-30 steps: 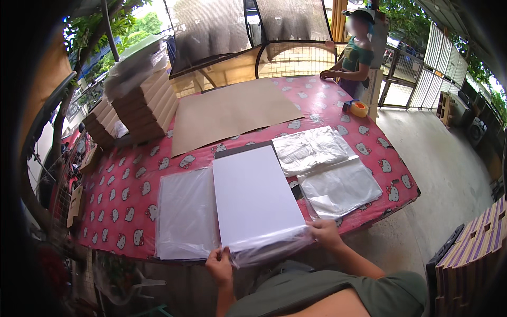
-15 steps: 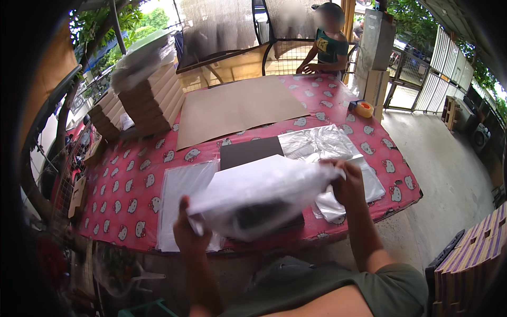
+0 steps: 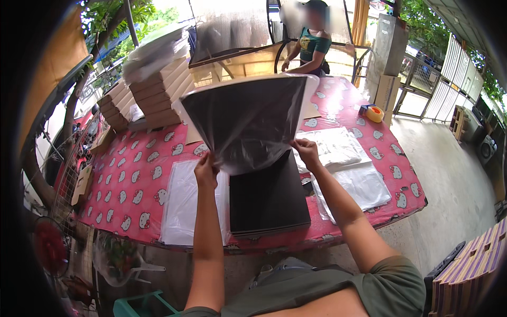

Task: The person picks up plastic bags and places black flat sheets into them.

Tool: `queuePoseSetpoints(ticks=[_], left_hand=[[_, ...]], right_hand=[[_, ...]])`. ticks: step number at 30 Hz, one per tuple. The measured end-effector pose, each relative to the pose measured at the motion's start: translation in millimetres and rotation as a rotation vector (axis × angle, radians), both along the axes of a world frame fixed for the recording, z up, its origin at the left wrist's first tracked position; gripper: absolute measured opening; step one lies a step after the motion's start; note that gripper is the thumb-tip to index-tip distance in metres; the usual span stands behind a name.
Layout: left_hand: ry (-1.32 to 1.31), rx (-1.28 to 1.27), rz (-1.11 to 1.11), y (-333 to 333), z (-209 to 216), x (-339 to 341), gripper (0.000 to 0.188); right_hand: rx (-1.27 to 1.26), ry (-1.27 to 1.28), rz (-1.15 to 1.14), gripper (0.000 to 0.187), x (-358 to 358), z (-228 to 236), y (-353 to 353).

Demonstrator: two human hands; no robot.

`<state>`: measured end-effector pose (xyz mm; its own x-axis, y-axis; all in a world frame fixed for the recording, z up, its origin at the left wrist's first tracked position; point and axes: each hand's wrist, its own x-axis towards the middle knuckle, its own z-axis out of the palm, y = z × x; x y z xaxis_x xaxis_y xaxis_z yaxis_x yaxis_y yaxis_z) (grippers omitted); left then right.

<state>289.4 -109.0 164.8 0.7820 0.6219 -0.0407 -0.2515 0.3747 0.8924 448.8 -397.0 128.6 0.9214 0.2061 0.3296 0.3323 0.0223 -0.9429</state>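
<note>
In front of me, tilted up above the table, is a transparent plastic sleeve with a black sheet inside [image 3: 251,113]; a pale border shows along its sides. My left hand [image 3: 207,171] pinches its near left corner, and my right hand [image 3: 306,153] is closed on the near right corner. Beneath it lies a stack of black sheets [image 3: 269,198], its far part covered by the sleeve. White sheets in plastic [image 3: 193,208] rest to the left of the stack. Flat, crinkled plastic sleeves [image 3: 356,185] lie to its right, near my right forearm.
A pink patterned cover [image 3: 127,185] spans the table. Brown cardboard [image 3: 312,111] lies behind the raised sleeve. Flat boxes [image 3: 158,92] are piled at far left, plastic on top. A tape roll [image 3: 374,113] sits at far right. Beyond the table stands a person [image 3: 313,45].
The sleeve has been lifted away from me and tilted up, so its black side now faces me. Both hands moved farther out, still gripping it. The black stack is more exposed.
</note>
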Motion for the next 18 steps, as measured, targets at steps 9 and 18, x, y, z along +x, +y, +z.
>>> queuePoseSetpoints(ticks=[9, 18], left_hand=[[-0.227, 0.411, 0.297, -18.5, 45.0, -30.3, 0.012], [-0.075, 0.153, 0.129, -14.8, -92.3, -52.7, 0.019]], right_hand=[[0.037, -0.268, -0.127, 0.011, -60.8, 97.1, 21.2], [-0.014, 0.017, 0.002, 0.014, -72.5, -17.8, 4.5]])
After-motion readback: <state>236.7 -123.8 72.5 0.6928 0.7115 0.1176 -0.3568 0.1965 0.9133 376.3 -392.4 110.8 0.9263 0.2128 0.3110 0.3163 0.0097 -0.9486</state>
